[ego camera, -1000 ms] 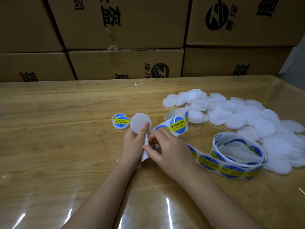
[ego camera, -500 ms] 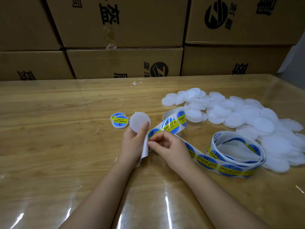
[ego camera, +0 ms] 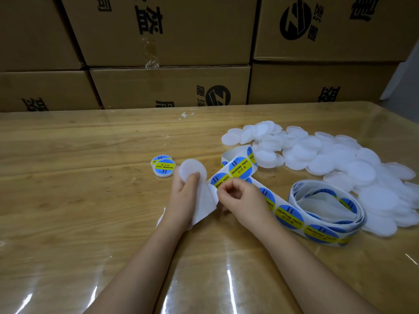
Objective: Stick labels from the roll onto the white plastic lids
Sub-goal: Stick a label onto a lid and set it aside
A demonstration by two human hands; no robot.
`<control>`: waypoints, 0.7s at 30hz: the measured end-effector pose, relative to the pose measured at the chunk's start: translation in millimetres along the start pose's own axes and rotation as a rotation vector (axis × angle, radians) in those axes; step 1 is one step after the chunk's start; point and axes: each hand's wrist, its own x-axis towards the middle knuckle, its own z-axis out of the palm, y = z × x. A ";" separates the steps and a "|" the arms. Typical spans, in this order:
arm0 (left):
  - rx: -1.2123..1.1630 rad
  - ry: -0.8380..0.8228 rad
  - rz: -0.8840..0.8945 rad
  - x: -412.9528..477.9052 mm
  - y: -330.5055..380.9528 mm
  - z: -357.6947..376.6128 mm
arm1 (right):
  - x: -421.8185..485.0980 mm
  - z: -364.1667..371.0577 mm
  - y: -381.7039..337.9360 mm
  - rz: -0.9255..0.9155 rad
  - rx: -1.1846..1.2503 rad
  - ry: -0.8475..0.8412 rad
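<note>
My left hand (ego camera: pixel 184 200) holds a plain white lid (ego camera: pixel 192 169) upright between thumb and fingers, with the empty backing paper (ego camera: pixel 204 207) hanging under it. My right hand (ego camera: pixel 240 200) pinches the edge of a blue and yellow label (ego camera: pixel 221 180) on the strip. The strip runs back to a loose label roll (ego camera: pixel 326 209) lying on the table at the right. A big pile of white lids (ego camera: pixel 335 159) spreads behind the roll. Two labelled lids (ego camera: pixel 163 166) lie stacked just left of my left hand.
A glossy wooden table (ego camera: pixel 79 177) bears everything. Stacked brown cardboard boxes (ego camera: pixel 170 87) form a wall along its far edge. A small white scrap (ego camera: pixel 186 115) lies near the boxes.
The strip has been pulled along toward my left hand, bringing a fresh label to my right fingers. My right hand has moved slightly and now pinches at that label's edge.
</note>
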 end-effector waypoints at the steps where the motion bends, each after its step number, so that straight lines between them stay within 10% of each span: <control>1: -0.002 0.001 -0.013 0.6 -0.3 -0.7 | 0.9 -1.8 -1.2 0.007 0.021 0.007; 21: -0.206 0.015 -0.074 5.9 6.1 -7.9 | 12.4 -28.0 -11.8 0.027 0.750 0.137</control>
